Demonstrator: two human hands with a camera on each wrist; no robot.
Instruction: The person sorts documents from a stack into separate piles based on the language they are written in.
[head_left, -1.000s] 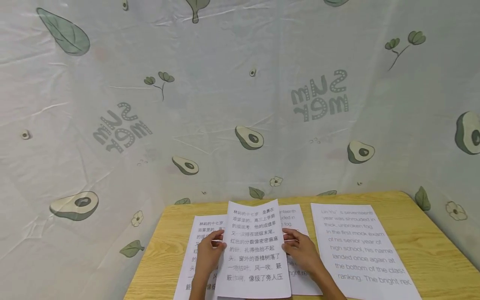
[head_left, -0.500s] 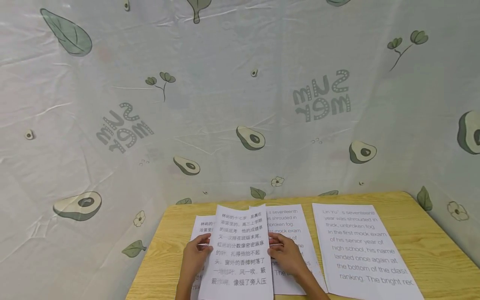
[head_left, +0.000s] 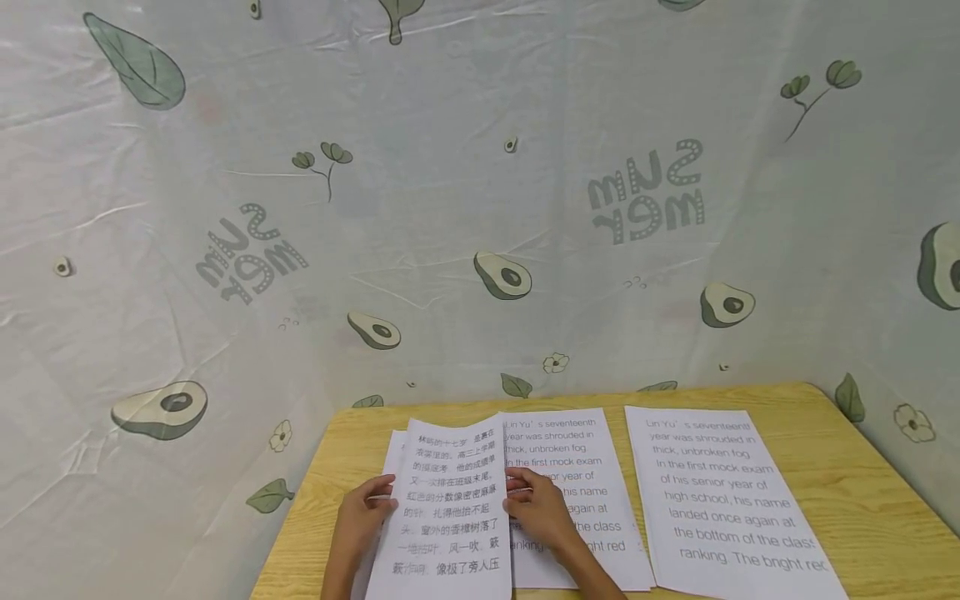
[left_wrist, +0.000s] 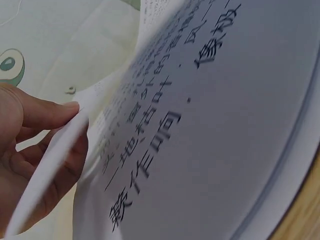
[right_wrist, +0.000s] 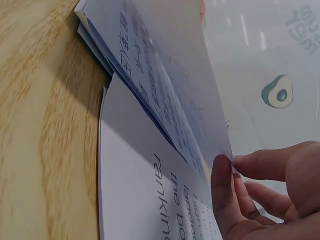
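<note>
Both hands hold a printed sheet of paper (head_left: pixel 453 525) with Chinese text, raised and slightly bowed above a stack of like sheets (head_left: pixel 394 454) at the table's left. Its left edge is pinched between thumb and fingers of my left hand (head_left: pixel 362 515). On the opposite edge, my right hand (head_left: pixel 542 510) pinches it the same way. In the right wrist view the held sheet (right_wrist: pixel 190 55) stands tilted, with the Chinese pages (right_wrist: pixel 132 65) below it. Most of that left stack is hidden in the head view.
A stack of English pages (head_left: pixel 581 567) lies in the middle, partly under my right hand and forearm. Farther right lies another English stack (head_left: pixel 720 500). The wooden table (head_left: pixel 862 467) meets a patterned white curtain (head_left: pixel 420 250) at the back.
The held sheet and both hands have moved left and a little toward me, from over the middle stack to over the left one. More of the middle English page shows.
</note>
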